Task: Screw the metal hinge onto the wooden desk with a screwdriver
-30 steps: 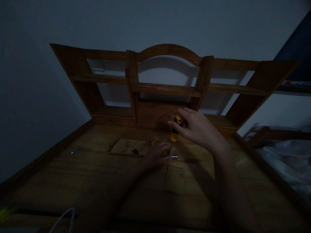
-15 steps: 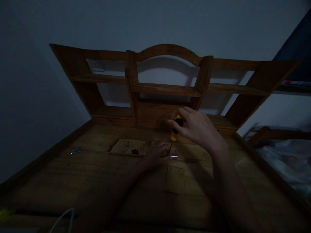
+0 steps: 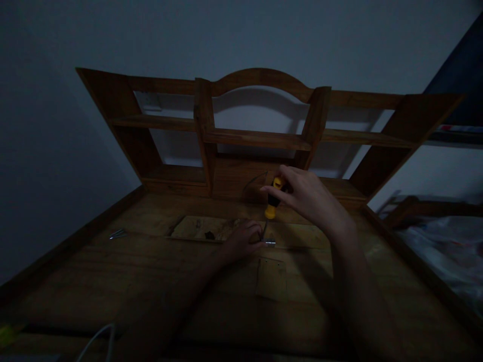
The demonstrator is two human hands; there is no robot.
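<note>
My right hand (image 3: 302,193) is closed around the yellow and black handle of a screwdriver (image 3: 270,211), whose thin shaft points down to the desk. At its tip lies a small shiny metal fitting (image 3: 269,242). My left hand (image 3: 247,236) rests beside the tip, fingers curled against the fitting; exactly what they pinch is hidden in the dim light. Under and around both hands is a long pale wooden panel (image 3: 302,236) set in the desk, with a dark stain on its left part. Just in front lies a small rectangular board (image 3: 272,281) with small holes.
A wooden shelf unit (image 3: 256,138) rises at the back of the desk (image 3: 151,271). Several thin metal pieces (image 3: 117,234) lie at the left. A white cable (image 3: 100,334) and something yellow (image 3: 7,334) are at the near left. Plastic-covered items (image 3: 445,251) are off the right edge.
The screwdriver handle has turned slightly in my right hand, and my thumb and fingers have shifted on it. My left hand has stayed in place.
</note>
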